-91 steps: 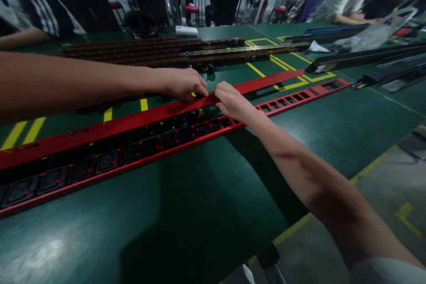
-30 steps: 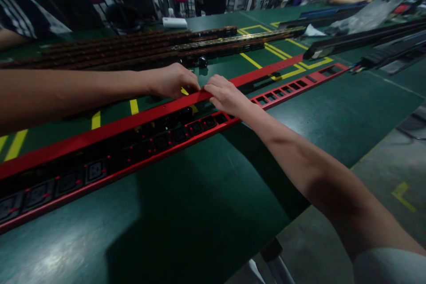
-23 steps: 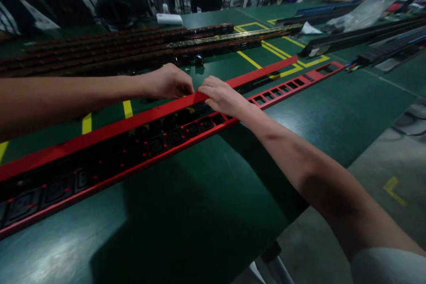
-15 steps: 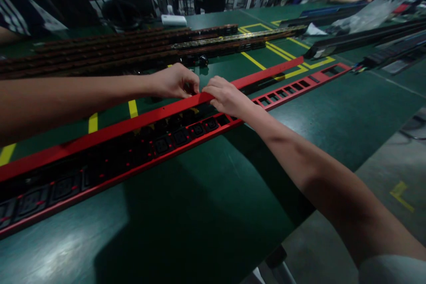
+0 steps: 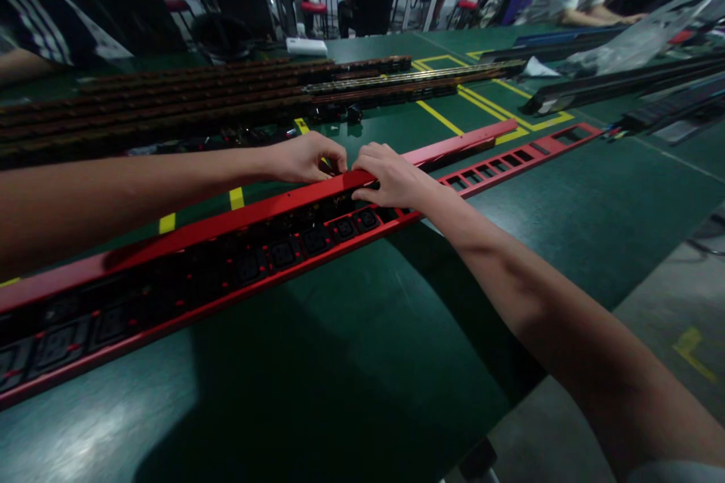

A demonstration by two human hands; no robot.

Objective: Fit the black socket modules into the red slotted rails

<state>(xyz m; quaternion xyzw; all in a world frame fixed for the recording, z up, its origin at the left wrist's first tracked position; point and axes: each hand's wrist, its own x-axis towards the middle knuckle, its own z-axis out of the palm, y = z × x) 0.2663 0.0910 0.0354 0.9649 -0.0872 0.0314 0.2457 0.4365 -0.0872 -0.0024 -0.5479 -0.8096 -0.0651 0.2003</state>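
A long power strip housing runs diagonally across the table: a red metal rail [image 5: 226,225] on the far side and a red faceplate [image 5: 544,146] on the near side. Black sockets [image 5: 316,240] fill the faceplate's left part, while cut-outs toward its right end show no sockets. My right hand [image 5: 390,175] is closed over the red rail, fingers across its top and thumb on the near side. Just left of it, my left hand [image 5: 314,157] is closed at the rail's far edge, fingers curled together. Whatever its fingertips pinch is hidden.
Several long brown-and-black strips [image 5: 226,90] lie behind the rail. Black rails [image 5: 600,79] and a clear plastic bag [image 5: 640,34] are at the right. A white box [image 5: 306,47] stands farther back. Other people sit around the green table [image 5: 340,362].
The view has tilted up slightly, so everything sits lower in the picture. My right thumb has spread a little from its fingers. Both hands stay at about the same spot on the rail.
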